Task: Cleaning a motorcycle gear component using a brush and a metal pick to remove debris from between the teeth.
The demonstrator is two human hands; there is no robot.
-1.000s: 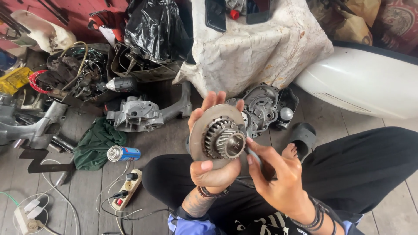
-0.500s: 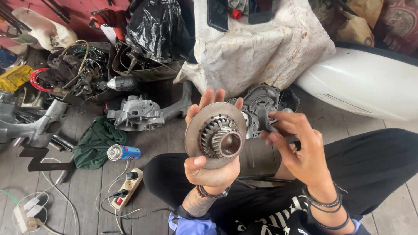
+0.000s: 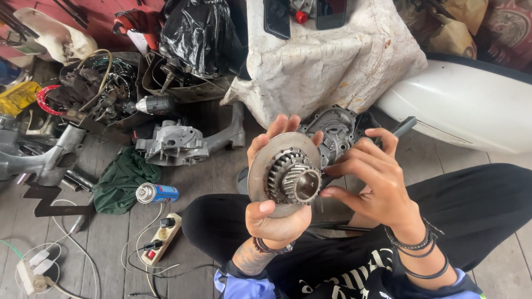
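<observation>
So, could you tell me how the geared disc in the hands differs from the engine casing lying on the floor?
The geared disc is round and flat with a toothed hub, held up in the left hand; the engine casing is blocky, irregular and rests on the floor planks, untouched. Both are bare grey metal.

The person wears black trousers (image 3: 476, 205) and a black top (image 3: 354, 277) with pale lettering-style print across the chest, and a light blue garment (image 3: 244, 287) shows at the hem just below the left wrist. Beside that blue edge, the left hand (image 3: 277, 216) is bare, with a dark beaded bracelet (image 3: 271, 247) at its wrist and dark tattoo marks on the forearm. The right hand (image 3: 377, 182) is bare too, with several thin black bands (image 3: 415, 252) stacked round its wrist, across the print from the blue garment.
</observation>
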